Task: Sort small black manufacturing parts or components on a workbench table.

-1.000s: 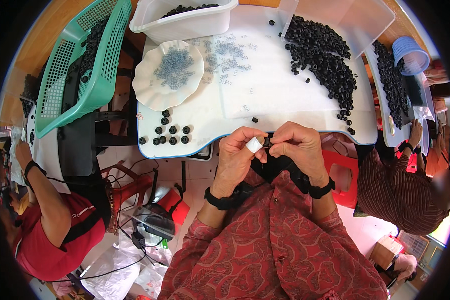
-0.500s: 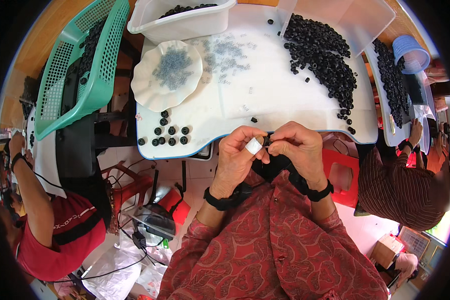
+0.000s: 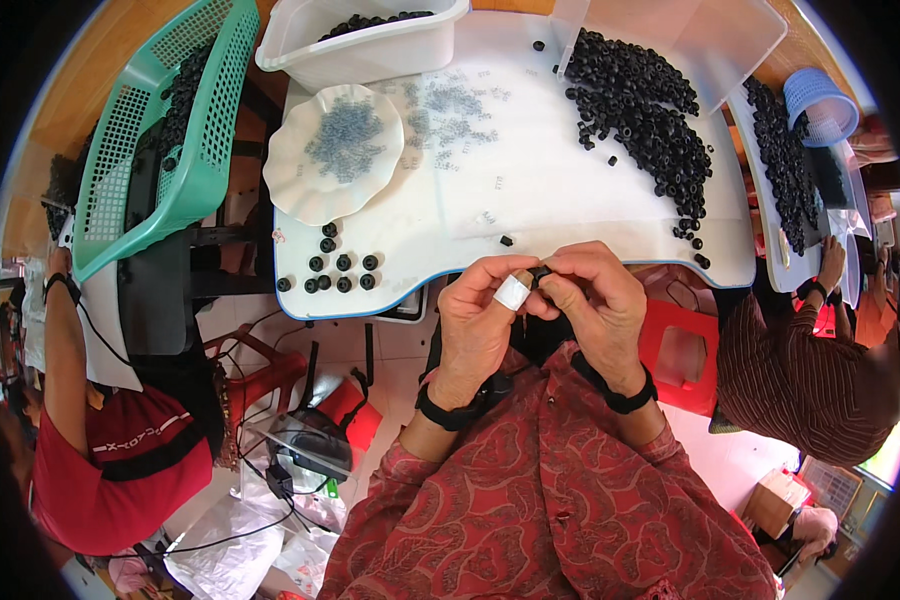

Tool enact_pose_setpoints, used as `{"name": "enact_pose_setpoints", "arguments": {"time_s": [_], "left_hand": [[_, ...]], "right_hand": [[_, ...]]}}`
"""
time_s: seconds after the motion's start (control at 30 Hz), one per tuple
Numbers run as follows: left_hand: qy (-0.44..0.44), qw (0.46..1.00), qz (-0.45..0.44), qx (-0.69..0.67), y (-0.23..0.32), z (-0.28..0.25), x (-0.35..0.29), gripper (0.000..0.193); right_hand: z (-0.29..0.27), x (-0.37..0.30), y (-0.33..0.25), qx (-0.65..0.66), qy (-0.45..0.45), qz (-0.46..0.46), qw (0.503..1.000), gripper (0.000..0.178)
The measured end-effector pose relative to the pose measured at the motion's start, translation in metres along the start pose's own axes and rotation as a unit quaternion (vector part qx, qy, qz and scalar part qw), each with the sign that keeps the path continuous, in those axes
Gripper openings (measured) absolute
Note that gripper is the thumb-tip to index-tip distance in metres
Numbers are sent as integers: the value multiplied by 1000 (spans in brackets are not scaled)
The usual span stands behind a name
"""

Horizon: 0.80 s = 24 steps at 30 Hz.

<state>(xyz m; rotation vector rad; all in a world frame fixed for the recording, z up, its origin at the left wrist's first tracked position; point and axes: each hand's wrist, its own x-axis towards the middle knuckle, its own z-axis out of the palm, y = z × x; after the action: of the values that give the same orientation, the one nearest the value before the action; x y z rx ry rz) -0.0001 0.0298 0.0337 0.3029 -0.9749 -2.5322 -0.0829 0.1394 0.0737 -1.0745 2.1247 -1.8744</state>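
The left hand (image 3: 475, 315) and the right hand (image 3: 602, 300) meet just in front of the curved near edge of the white table with blue rim (image 3: 560, 195). Fingertips of both hands are closed around one small black piece (image 3: 539, 274), which is between them; its shape is mostly covered by the fingers. A white band (image 3: 511, 293) is wrapped around one digit of the left hand. One single black piece (image 3: 507, 240) lies on the table near the hands. To the left, a group of small round black pieces (image 3: 343, 262) stands below a white wavy-edged plate (image 3: 288, 190), which bears many small translucent pieces (image 3: 346, 140). To the right, there is a large heap of black ring-like pieces (image 3: 650, 120).
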Motion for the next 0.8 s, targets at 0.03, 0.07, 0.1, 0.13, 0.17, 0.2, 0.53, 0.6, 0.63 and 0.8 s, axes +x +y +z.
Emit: {"name": "enact_pose_setpoints", "arguments": {"time_s": [0.03, 0.07, 0.1, 0.13, 0.17, 0.2, 0.53, 0.6, 0.63, 0.8], "left_hand": [[4, 1000, -4, 5, -2, -1, 0, 20], [8, 1000, -7, 10, -3, -1, 0, 20], [7, 1000, -7, 10, -2, 0, 0, 20], [7, 1000, -8, 2, -2, 1, 0, 20], [7, 1000, -10, -6, -1, 2, 0, 20], [7, 1000, -9, -5, -1, 2, 0, 20], [-27, 984, -63, -166, -2, -1, 2, 23], [-22, 983, -66, -172, -1, 0, 2, 23], [-25, 985, -62, -160, -1, 1, 2, 24], [-24, 988, -48, -143, 0, 3, 1, 26]], "right_hand": [[1, -1, -1, 24, 9, 22, 999, 14], [2, -1, -1, 48, 18, 45, 998, 15], [0, -1, 0, 48, 19, 44, 998, 15], [-1, -1, 3, 24, 5, 12, 1000, 16], [-3, -1, 4, 1, -8, -20, 1000, 17], [-2, -1, 3, 1, -8, -21, 1000, 17], [0, -5, -4, 94, 11, 109, 990, 14], [0, -5, -3, 95, 13, 116, 989, 14], [0, -5, -2, 101, 15, 117, 988, 13], [1, -3, -5, 114, 18, 120, 986, 10]]}}
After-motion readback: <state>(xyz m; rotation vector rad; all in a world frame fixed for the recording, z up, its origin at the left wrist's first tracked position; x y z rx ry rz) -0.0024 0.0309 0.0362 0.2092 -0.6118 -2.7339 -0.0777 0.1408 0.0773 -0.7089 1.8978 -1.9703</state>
